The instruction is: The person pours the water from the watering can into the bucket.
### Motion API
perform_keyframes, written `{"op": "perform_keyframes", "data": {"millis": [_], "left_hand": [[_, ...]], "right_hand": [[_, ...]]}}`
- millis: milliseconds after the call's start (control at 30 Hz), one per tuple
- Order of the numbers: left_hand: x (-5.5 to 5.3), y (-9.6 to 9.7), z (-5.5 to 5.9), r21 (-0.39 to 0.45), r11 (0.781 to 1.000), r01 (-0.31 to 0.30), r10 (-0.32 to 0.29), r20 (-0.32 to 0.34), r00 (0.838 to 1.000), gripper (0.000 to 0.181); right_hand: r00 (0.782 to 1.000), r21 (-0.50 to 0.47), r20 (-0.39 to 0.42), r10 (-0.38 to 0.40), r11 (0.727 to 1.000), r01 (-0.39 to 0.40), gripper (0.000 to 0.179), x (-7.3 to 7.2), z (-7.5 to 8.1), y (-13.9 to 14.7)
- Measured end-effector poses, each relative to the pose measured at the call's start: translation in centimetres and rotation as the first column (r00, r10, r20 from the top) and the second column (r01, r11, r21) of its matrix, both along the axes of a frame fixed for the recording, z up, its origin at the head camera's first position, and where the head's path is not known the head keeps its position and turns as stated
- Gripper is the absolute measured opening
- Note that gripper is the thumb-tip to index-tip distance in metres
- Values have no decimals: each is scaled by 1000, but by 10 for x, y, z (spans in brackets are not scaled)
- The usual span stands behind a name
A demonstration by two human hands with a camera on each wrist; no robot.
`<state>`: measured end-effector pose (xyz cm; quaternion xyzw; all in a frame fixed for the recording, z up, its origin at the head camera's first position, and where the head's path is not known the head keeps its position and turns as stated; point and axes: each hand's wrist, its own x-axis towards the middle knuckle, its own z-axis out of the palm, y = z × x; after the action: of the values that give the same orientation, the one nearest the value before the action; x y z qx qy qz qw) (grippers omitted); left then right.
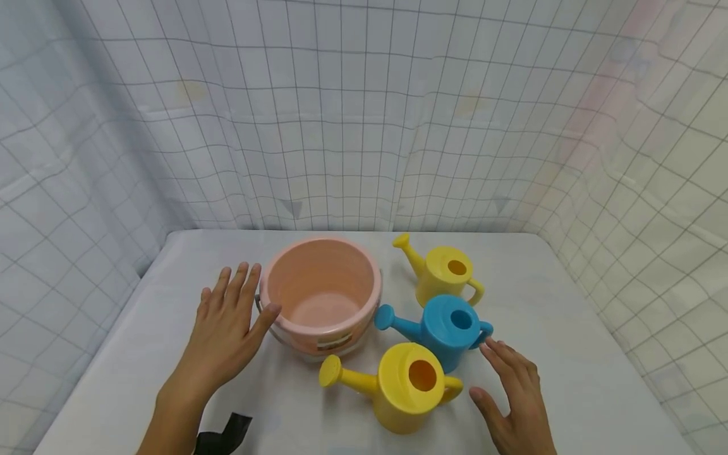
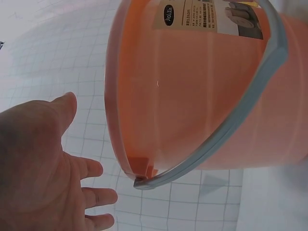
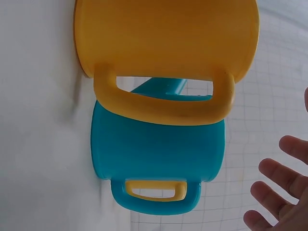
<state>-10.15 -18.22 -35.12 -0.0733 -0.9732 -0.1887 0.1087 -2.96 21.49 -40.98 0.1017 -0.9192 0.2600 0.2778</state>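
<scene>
A pink bucket with a grey handle stands upright on the table, its inside visible from above. My left hand hovers at its left rim, fingers spread and holding nothing. To the bucket's right, three watering cans stand in a staggered row: a yellow one in front, a blue one in the middle and another yellow one at the back. All their spouts point left. My right hand, empty with relaxed fingers, is right of the front cans, fingertips near the blue can's handle.
A white table carries everything. Grid-patterned white curtains enclose its back and both sides. A black strap-like piece shows near the left forearm at the front edge. The bucket bears a printed label.
</scene>
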Motion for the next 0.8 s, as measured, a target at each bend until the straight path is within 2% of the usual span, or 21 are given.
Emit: {"op": "perform_keyframes", "data": {"millis": [433,800], "left_hand": [[-8,6,0,4,1000,21,-21,-19,1000,74],[-12,9,-1,0,1000,22,-22,0,1000,74]], "right_hand": [[1000,-71,-19,-5,997,4,68,4,-8,-8],[994,-102,95,-54,993,64,67,7,-14,-16]]}}
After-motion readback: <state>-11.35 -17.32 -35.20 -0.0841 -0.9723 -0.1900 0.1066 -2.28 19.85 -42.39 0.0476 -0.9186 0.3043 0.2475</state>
